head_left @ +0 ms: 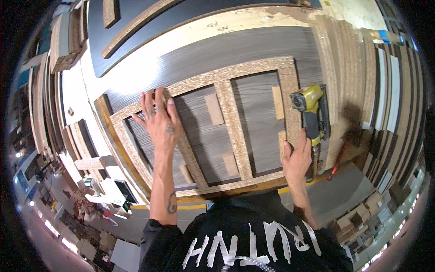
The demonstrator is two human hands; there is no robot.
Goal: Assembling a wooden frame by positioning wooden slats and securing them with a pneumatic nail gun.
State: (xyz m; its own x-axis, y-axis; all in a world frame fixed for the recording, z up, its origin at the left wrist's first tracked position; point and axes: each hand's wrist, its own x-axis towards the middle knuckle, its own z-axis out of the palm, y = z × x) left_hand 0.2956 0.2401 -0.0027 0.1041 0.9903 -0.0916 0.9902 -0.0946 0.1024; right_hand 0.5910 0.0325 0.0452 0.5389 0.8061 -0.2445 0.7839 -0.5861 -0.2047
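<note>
where left hand [159, 120] flat: coarse chipboard frame [235, 131] (rectangular, gridded) on grey woodgrain panel [253, 50]

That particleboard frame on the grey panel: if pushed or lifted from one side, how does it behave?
The particleboard frame would probably slide as one stiff piece, since its strips look joined. Lying flat on the grey panel, it should neither roll nor tip. Lifted at one edge it may flex at the joints. The left hand presses it flat.
</note>
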